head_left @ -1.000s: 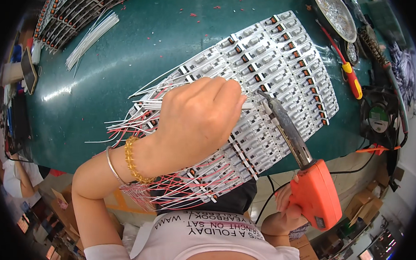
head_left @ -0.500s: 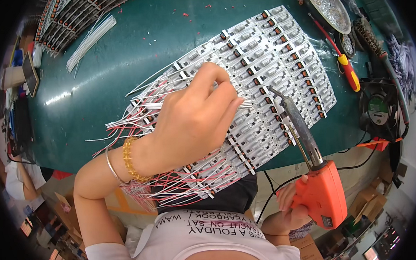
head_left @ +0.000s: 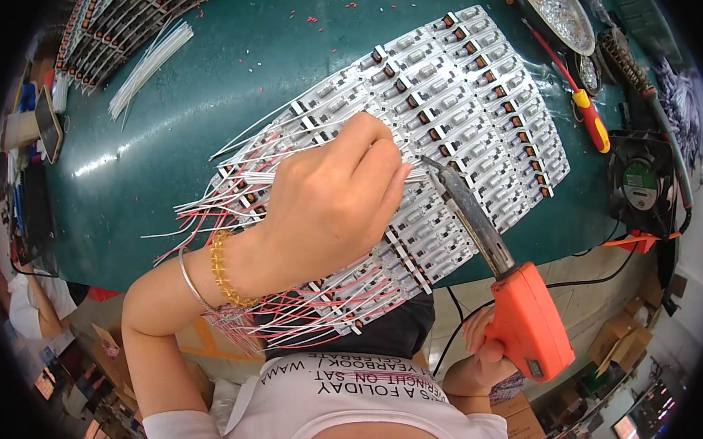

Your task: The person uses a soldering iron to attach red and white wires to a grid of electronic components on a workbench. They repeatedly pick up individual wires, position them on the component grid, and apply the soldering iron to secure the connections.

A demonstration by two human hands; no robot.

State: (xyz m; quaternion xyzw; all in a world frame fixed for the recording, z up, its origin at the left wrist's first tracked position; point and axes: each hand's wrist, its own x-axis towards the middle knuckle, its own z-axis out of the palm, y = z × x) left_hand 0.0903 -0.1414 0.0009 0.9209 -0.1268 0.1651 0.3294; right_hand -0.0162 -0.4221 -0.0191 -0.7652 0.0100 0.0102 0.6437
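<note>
A panel of small white circuit boards (head_left: 471, 91) lies slantwise on the green table, with rows of black and orange components. Over its middle, my left hand (head_left: 329, 187) is pinched shut on a bundle of white wires (head_left: 257, 178), whose ends poke out beyond my fingertips. My right hand (head_left: 483, 351) grips an orange soldering gun (head_left: 531, 321) by its handle. The gun's dark tip is at the boards, close beside those wire ends; whether it touches them I cannot tell. Red and white wires (head_left: 316, 316) trail from the panel's near left edge.
Another stack of boards (head_left: 128, 29) and a bunch of white wires (head_left: 150, 69) lie far left. At the right are a red-yellow screwdriver (head_left: 591, 120), a metal dish (head_left: 560, 21), a soldering iron stand (head_left: 621, 55) and a black fan (head_left: 639, 185). A black cable (head_left: 592, 282) hangs by the table edge.
The soldering gun has moved left with my right hand, bringing its tip from the boards on the right to beside the wire ends. My left hand has barely shifted.
</note>
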